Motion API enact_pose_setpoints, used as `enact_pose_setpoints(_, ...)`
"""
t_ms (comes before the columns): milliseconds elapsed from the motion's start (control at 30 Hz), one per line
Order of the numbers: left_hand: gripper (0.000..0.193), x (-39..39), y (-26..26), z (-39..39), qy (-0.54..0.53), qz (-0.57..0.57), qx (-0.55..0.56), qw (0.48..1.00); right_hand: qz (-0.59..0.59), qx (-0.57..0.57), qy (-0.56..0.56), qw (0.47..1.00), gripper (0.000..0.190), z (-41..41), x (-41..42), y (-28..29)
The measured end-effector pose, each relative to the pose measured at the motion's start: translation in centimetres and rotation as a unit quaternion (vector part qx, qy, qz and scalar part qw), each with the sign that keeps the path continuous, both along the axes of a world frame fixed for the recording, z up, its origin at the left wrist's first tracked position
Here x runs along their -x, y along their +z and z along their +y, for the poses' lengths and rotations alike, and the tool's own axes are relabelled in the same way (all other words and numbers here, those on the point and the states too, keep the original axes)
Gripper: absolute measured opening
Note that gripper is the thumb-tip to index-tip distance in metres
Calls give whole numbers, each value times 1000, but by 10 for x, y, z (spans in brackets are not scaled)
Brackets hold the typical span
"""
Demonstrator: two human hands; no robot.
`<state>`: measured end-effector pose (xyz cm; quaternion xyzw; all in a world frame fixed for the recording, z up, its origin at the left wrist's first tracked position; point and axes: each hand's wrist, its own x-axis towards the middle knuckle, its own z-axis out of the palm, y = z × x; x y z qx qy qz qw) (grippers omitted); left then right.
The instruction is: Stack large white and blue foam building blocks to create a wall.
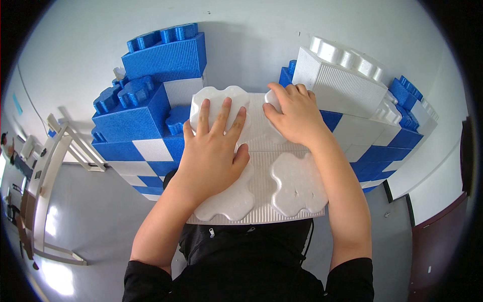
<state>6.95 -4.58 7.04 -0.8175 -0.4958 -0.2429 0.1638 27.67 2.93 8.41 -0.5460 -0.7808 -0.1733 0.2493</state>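
Note:
Right before me are white foam building-brick surfaces [260, 185] with wide, wavy-edged studs, and a seam crosses them beneath my hands. My left hand [213, 151] lies flat, its fingers spread over the far left stud [237, 92]. Part of the near left stud [230, 205] is covered by that hand and wrist. The thumb and fingers of my right hand [296, 113] curl over the far right stud [271, 99], mostly hiding it. Below my right forearm, the near right stud [296, 185] shows small dents.
Stacked blue and white foam bricks form a wall on both sides, with a blue brick [166, 56] high on the left and a white brick [339, 83] high on the right. A pale wall [256, 45] stands behind. Far left are a white-framed table [51, 166] and a person [15, 154].

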Motion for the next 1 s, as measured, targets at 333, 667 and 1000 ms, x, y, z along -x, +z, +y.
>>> enact_pose_setpoints(333, 54, 57, -27, 18, -157, -488, 161, 843, 210, 59, 130, 967, 48, -21, -37, -3)
enact_pose_setpoints(667, 52, 73, -153, 10, -119, -752, 375, 529, 783, 136, 151, 588, 35, -53, -84, -151)
enact_pose_setpoints(1000, 45, 64, -113, 5, -130, -753, 401, 505, 845, 258, 151, 444, 48, -76, -77, -161)
